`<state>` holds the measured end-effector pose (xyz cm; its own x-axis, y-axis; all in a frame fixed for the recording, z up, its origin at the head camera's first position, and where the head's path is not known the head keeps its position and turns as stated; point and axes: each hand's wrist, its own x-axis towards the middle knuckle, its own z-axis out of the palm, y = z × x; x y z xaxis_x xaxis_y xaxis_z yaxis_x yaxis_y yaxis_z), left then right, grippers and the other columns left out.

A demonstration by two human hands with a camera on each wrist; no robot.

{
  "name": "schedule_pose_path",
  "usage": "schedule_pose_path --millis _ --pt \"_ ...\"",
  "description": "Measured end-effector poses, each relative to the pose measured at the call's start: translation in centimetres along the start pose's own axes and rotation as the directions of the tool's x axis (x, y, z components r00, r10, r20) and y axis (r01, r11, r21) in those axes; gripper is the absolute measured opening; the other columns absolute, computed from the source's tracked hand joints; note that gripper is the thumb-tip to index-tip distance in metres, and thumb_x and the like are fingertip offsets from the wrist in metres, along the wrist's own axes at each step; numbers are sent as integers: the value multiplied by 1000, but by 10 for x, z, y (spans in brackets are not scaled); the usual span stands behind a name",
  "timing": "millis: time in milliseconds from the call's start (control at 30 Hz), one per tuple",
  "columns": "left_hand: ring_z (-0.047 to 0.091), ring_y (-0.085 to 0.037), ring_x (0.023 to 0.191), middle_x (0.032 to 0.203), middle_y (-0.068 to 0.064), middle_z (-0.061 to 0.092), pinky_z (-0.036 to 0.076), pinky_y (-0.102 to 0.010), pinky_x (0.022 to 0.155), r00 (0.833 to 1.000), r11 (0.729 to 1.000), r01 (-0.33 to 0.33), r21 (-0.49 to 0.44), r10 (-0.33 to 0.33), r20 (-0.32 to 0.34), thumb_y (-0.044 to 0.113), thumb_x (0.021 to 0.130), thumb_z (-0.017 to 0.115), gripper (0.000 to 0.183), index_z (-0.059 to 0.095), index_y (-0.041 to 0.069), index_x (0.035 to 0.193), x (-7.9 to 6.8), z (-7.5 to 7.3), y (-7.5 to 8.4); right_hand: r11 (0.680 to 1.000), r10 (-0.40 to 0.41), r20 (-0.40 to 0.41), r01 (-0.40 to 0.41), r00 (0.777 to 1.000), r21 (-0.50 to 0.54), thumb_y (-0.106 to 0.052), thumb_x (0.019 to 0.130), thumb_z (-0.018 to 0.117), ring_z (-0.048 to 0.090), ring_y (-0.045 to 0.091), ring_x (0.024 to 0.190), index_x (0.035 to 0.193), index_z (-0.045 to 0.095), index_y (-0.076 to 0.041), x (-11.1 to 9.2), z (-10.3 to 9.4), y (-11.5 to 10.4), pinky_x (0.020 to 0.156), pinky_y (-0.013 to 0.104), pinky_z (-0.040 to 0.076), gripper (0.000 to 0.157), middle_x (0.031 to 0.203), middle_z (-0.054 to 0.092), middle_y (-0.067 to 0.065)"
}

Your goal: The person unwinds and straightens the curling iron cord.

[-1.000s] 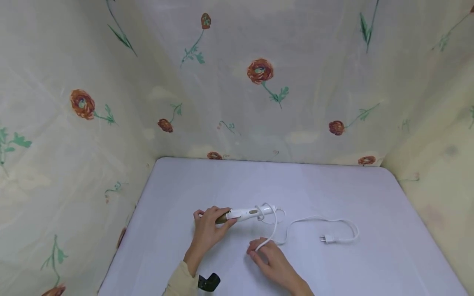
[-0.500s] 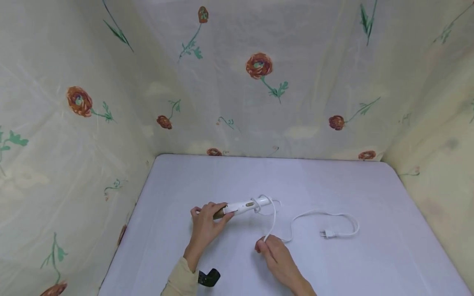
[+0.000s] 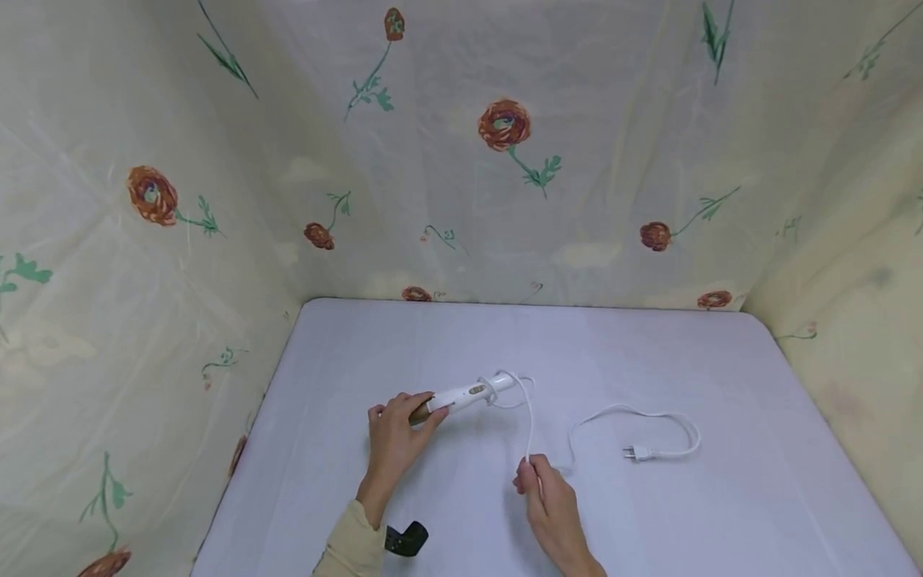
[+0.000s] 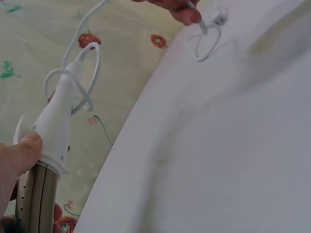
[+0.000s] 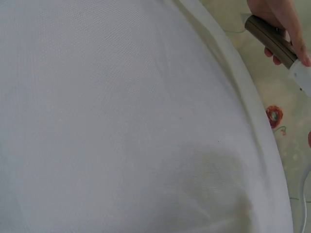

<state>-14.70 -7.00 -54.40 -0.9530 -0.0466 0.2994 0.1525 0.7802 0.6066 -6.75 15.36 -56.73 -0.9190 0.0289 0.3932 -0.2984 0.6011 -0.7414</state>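
Observation:
My left hand (image 3: 392,439) grips a curling iron (image 3: 454,399) by its gold-brown barrel (image 4: 38,196), thumb on the white handle (image 4: 54,121) in the left wrist view. The handle tilts up to the right in the head view. Its white cord (image 3: 531,421) loops loosely around the handle's end. Lower right of it, my right hand (image 3: 555,509) pinches the cord between thumb and fingers, a stretch running fairly straight up to the iron. Past this hand, the cord curves over the table to a two-prong plug (image 3: 639,453). The right wrist view shows the barrel (image 5: 269,40) in my left hand.
A white-covered table (image 3: 649,361) with rounded far corners lies under both hands. Flower-patterned cloth (image 3: 577,160) hangs behind it and at both sides. A small black object (image 3: 407,539) shows beside the beige left sleeve (image 3: 353,545).
My right hand has gone from a looser hold to pinching the cord and has moved slightly right, pulling it straighter. The curling iron's handle end has tilted upward and shifted a little left.

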Motion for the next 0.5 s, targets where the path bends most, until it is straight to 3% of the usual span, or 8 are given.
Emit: schedule_pose_path --millis 200,500 --pt "62 -17 82 90 -2 70 31 -45 85 999 999 39 15 -39 2 49 79 70 43 71 18 109 -1 0 -2 966 -255 -37 256 966 25 6 87 56 49 2 66 85 60 -15 10 -13 -6 63 16 39 21 69 55 -11" --pt "60 -15 78 89 0 69 31 -43 82 998 998 22 65 -26 65 52 80 68 43 71 20 109 0 -2 -3 899 -423 58 411 904 152 11 83 57 45 -3 64 87 61 -12 37 -39 -13 56 9 39 24 76 58 -5"
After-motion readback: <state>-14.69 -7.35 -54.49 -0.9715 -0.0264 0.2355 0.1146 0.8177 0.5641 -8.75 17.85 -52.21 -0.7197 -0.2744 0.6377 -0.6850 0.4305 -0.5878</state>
